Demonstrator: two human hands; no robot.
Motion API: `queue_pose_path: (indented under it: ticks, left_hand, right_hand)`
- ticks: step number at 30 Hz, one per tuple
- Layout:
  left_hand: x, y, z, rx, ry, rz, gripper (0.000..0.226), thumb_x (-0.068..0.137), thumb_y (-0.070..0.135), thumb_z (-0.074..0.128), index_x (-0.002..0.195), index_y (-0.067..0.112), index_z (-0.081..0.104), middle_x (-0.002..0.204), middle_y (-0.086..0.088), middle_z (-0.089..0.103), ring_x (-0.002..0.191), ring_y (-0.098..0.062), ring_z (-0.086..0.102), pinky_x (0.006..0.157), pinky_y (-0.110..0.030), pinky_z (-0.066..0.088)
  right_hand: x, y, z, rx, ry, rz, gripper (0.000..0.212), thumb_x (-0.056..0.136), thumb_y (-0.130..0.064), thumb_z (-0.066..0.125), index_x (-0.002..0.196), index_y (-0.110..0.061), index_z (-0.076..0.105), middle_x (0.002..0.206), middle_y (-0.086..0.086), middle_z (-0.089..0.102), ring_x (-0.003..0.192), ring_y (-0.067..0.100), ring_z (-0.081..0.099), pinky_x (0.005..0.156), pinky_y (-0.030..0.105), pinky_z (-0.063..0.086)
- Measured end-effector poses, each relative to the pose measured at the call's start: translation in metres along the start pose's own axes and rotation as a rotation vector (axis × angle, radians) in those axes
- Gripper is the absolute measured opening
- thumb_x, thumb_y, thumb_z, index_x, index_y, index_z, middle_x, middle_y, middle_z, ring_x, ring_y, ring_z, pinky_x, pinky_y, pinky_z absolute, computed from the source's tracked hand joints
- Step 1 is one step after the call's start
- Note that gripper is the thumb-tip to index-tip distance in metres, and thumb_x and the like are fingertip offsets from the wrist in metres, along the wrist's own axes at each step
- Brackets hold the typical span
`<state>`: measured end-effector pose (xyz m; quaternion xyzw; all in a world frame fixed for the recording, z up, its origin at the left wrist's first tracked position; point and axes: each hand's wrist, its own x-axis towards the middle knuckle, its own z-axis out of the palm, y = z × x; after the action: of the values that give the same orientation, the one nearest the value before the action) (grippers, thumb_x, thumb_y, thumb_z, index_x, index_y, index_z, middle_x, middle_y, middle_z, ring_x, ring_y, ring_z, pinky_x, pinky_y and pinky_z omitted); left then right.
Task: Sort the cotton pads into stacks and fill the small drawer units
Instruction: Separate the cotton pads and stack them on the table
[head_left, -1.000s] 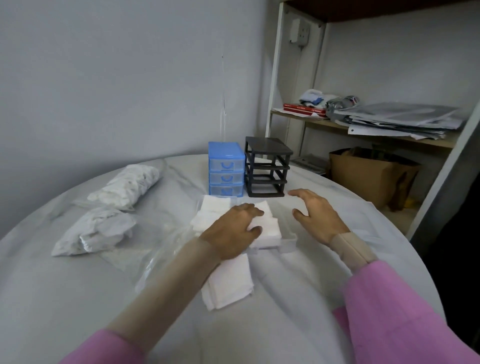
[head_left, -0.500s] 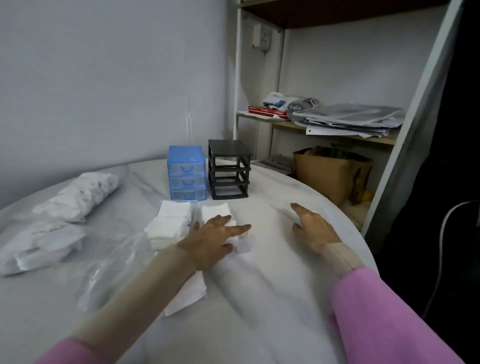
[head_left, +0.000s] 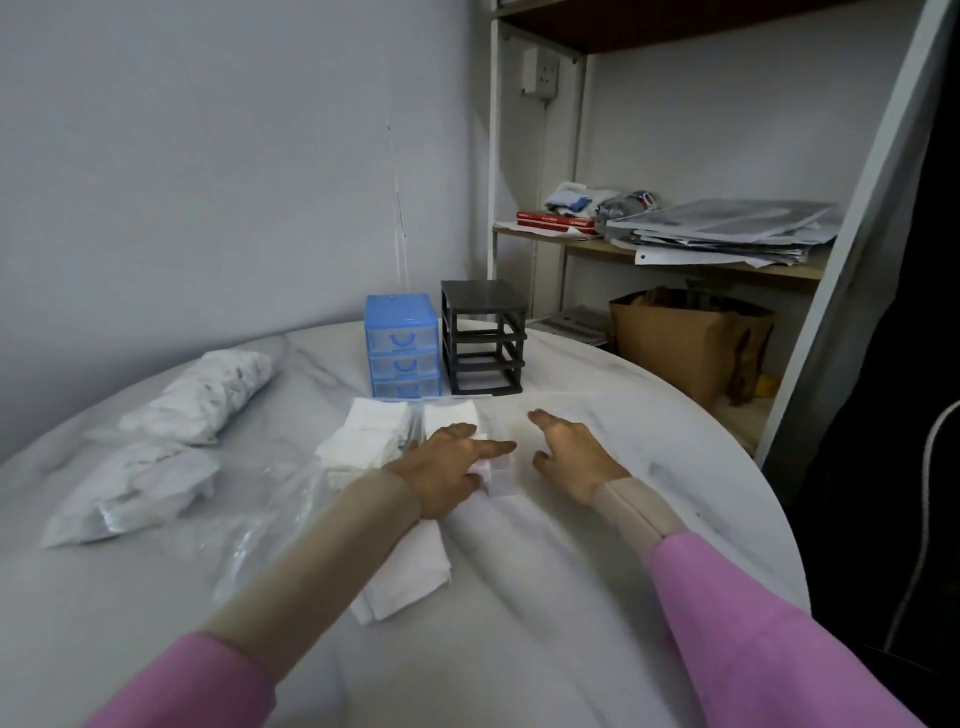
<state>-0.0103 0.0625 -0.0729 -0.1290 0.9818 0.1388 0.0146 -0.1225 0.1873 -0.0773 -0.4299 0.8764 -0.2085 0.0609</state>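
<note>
A blue drawer unit (head_left: 401, 345) with its three drawers in stands at the back of the table. Beside it on the right is a black drawer frame (head_left: 483, 336) with empty slots. In front of them lie stacks of white cotton pads (head_left: 371, 436), some inside a clear drawer (head_left: 500, 480). My left hand (head_left: 451, 465) rests flat with straight fingers on the pads in that clear drawer. My right hand (head_left: 569, 454) lies open on the table just right of the drawer. More pads (head_left: 405, 571) lie under my left forearm.
Two plastic bags of cotton pads (head_left: 200, 395) (head_left: 132, 493) lie on the left of the round white table (head_left: 519, 623). An empty clear bag (head_left: 249, 525) sits near my left arm. Beyond the table's right edge stand a shelf (head_left: 675, 249) with papers and a brown box (head_left: 685, 338).
The view swung to the right. My left hand's fingers straightened out over the pads in the clear drawer. My right hand came in closer to the drawer.
</note>
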Motion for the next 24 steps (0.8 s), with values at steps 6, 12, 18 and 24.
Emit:
queue_pose_path:
  ticks: [6,12,18,24]
  left_hand:
    - [-0.004,-0.01,-0.003,-0.006,0.016,-0.032,0.057,0.095,0.013,0.044,0.143,0.039,0.028,0.154,-0.014,0.019,0.143,-0.025,0.013,0.113,-0.049,0.018]
    - [-0.009,-0.02,-0.008,-0.063,0.021,-0.009,0.049,0.089,0.01,0.047,0.134,0.031,0.047,0.123,-0.012,0.047,0.123,-0.032,0.04,0.102,-0.048,0.034]
    - [-0.019,-0.027,-0.015,-0.158,0.136,0.017,0.05,0.093,0.008,0.047,0.139,0.027,0.041,0.143,-0.006,0.04,0.131,-0.023,0.036,0.108,-0.029,0.025]
    - [-0.037,-0.037,-0.026,-0.308,0.281,-0.003,0.041,0.094,0.003,0.042,0.13,0.02,0.051,0.14,-0.004,0.045,0.129,-0.018,0.039,0.098,-0.016,0.026]
  right_hand:
    - [0.001,-0.029,0.008,0.144,-0.036,-0.029,0.041,0.096,-0.003,0.037,0.137,-0.003,0.037,0.141,0.015,0.043,0.129,0.029,0.04,0.098,0.024,0.029]
    - [0.005,-0.047,0.014,0.301,-0.032,-0.053,0.048,0.097,-0.004,0.028,0.143,-0.013,0.032,0.142,0.014,0.042,0.128,0.027,0.041,0.088,0.017,0.03]
    - [0.004,-0.051,0.015,0.277,-0.035,-0.084,0.044,0.097,-0.005,0.033,0.141,-0.01,0.035,0.143,0.011,0.041,0.13,0.025,0.04,0.093,0.018,0.028]
    - [-0.001,-0.053,0.011,0.197,0.168,-0.196,0.038,0.091,-0.001,0.047,0.128,-0.009,0.051,0.135,0.006,0.049,0.124,0.02,0.043,0.094,0.014,0.026]
